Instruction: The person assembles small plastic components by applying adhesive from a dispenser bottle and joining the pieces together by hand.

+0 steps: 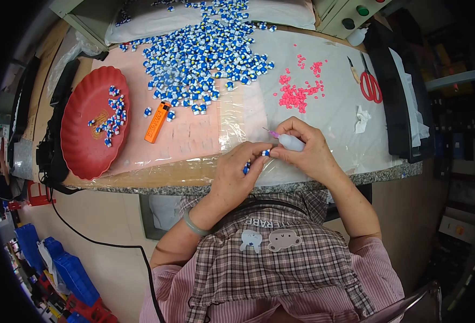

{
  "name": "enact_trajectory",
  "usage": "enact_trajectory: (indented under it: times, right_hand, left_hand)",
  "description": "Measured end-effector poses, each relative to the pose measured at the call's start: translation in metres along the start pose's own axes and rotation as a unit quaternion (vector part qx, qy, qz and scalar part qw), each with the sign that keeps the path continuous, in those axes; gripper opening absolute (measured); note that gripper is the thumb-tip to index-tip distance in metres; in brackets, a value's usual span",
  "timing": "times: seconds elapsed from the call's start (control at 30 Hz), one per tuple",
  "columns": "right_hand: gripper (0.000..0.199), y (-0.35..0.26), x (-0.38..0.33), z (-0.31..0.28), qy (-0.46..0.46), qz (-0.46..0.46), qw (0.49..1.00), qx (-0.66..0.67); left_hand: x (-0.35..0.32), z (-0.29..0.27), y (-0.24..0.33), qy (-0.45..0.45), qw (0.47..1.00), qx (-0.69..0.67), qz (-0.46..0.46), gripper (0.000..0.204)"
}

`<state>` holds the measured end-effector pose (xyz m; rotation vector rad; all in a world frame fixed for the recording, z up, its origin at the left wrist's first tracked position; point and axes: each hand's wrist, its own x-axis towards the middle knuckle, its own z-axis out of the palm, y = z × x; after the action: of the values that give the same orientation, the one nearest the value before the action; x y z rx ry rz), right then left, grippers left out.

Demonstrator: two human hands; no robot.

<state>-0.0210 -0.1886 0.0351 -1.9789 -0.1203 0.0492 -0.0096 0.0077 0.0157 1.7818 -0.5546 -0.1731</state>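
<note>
Between the thumb and forefinger of my left hand [234, 173] is a small blue-and-white piece [266, 153]. More blue pieces [246, 168] show in the curl of its fingers. My right hand [314, 155] is closed around a small white squeeze bottle [291, 142] with a thin needle tip, which points up and to the left. The right thumb and fingertips come close to the pinched piece; whether they touch it I cannot tell. Beyond my hands lie a large heap of blue-and-white pieces [194, 59] and a scatter of tiny pink pieces [295, 98].
A red scalloped dish [81, 134] at the left holds several blue-and-white pieces. An orange lighter [156, 123] lies beside the heap. To the right are red-handled scissors [370, 87], a pointed tool [354, 71] and a crumpled white tissue [362, 119]. A dark tray [396, 107] borders the right side.
</note>
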Motion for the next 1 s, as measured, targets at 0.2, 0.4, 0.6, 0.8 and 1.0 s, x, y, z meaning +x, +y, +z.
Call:
enact_trajectory:
  times: [0.2, 0.4, 0.6, 0.8, 1.0]
  right_hand:
    - [0.034, -0.007, 0.001, 0.003, -0.01, 0.125, 0.99, 0.065]
    - [0.032, -0.009, -0.001, 0.001, 0.005, 0.142, 0.975, 0.17]
    - [0.021, -0.006, -0.011, -0.015, 0.043, 0.152, 0.972, 0.173]
    - [0.013, 0.002, -0.02, -0.019, 0.044, 0.141, 0.971, 0.186]
    - [0.011, 0.002, -0.023, -0.02, 0.044, 0.141, 0.972, 0.184]
  left_hand:
    - [0.001, -0.001, -0.001, 0.011, 1.0, 0.0, 0.0, 0.021]
    - [0.009, -0.01, 0.008, -0.037, 0.915, -0.333, -0.223, 0.022]
    - [0.048, -0.019, 0.018, -0.013, 0.822, -0.503, -0.269, 0.021]
    - [0.128, -0.009, 0.001, 0.045, 0.985, 0.116, 0.118, 0.017]
    - [0.171, 0.003, -0.015, -0.008, 0.877, 0.443, 0.185, 0.009]
